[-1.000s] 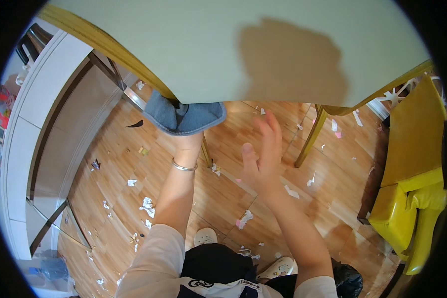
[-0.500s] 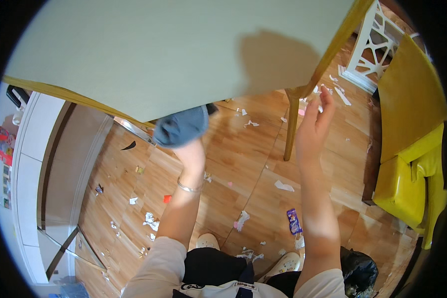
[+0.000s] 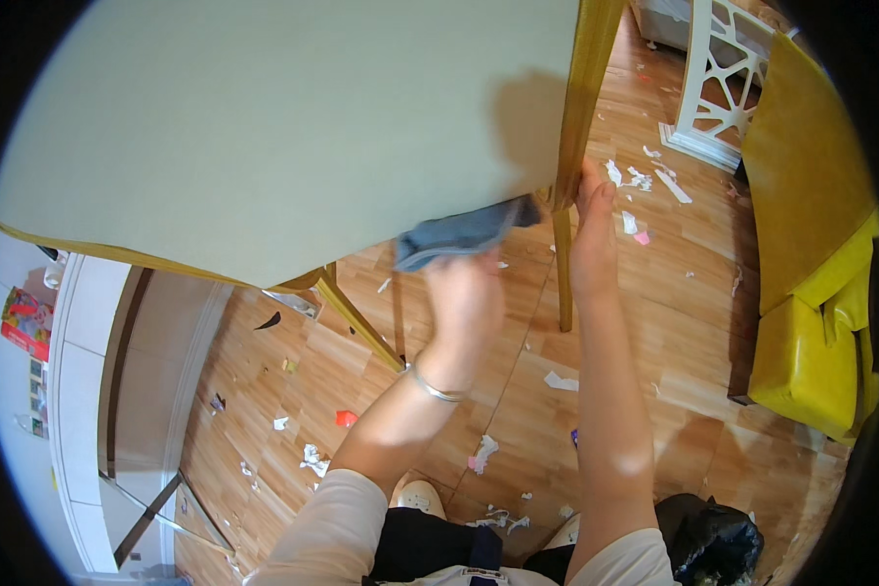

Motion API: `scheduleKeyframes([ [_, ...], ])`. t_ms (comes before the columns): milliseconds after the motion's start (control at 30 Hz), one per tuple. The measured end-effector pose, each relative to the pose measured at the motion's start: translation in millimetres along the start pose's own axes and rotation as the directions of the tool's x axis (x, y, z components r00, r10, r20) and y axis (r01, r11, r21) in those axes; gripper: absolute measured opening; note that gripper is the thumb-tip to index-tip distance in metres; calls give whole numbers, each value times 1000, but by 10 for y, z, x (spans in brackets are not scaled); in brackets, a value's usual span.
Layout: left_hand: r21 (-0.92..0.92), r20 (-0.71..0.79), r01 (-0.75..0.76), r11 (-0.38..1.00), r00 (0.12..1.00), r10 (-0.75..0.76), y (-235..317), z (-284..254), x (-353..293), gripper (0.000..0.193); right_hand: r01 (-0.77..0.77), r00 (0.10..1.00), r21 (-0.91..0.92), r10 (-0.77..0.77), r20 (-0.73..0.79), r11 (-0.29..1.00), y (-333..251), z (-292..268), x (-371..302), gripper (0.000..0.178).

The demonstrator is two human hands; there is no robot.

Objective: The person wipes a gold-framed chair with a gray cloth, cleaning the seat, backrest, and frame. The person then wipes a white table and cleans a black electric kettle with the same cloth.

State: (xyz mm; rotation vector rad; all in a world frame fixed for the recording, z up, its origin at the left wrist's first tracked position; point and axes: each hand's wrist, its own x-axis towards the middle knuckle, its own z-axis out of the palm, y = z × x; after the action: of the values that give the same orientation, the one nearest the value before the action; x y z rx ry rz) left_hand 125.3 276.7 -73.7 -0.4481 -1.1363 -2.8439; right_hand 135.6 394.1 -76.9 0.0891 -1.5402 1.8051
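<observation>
A table (image 3: 293, 117) with a pale grey top and a golden-brown wooden rim fills the upper left, its legs reaching the floor. My left hand (image 3: 467, 293) is closed on a blue-grey cloth (image 3: 459, 236) pressed along the table's near edge; motion blurs this hand, and its fingertips are hidden by the cloth. At the near right corner, my right hand (image 3: 594, 230) grips the wooden side of the table just above a leg, with some of its fingers out of sight behind the wood.
Paper scraps (image 3: 483, 454) and wrappers litter the wooden floor. A yellow chair (image 3: 811, 361) and a white lattice panel (image 3: 718, 88) stand to the right. By my right arm lies a black plastic bag (image 3: 708, 537); a white cabinet (image 3: 78, 391) lines the left.
My left hand has moved the cloth rightward along the table's near edge. My right hand has come from beside the corner onto the table's side. The table appears turned in view.
</observation>
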Motion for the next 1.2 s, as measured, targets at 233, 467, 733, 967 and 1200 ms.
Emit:
scheduleKeyframes([
  [233,-145,-91,232,962,965,-246,42,248,36,25,-198,980,285,180,88,938,258,-118,91,72],
  [467,-75,-238,301,951,920,-311,647,217,87,28,-128,992,188,126,25,974,50,79,-236,57],
  [733,-72,-15,421,904,906,-423,1122,-706,271,31,-59,998,-91,60,12,994,-250,605,-711,28],
  [967,-100,-145,231,968,959,-243,956,-629,-71,32,201,977,-242,-178,116,949,-201,863,-976,44],
  [1200,382,62,-185,905,983,175,277,-686,-466,29,-125,989,418,146,-18,900,-88,831,-983,68],
])
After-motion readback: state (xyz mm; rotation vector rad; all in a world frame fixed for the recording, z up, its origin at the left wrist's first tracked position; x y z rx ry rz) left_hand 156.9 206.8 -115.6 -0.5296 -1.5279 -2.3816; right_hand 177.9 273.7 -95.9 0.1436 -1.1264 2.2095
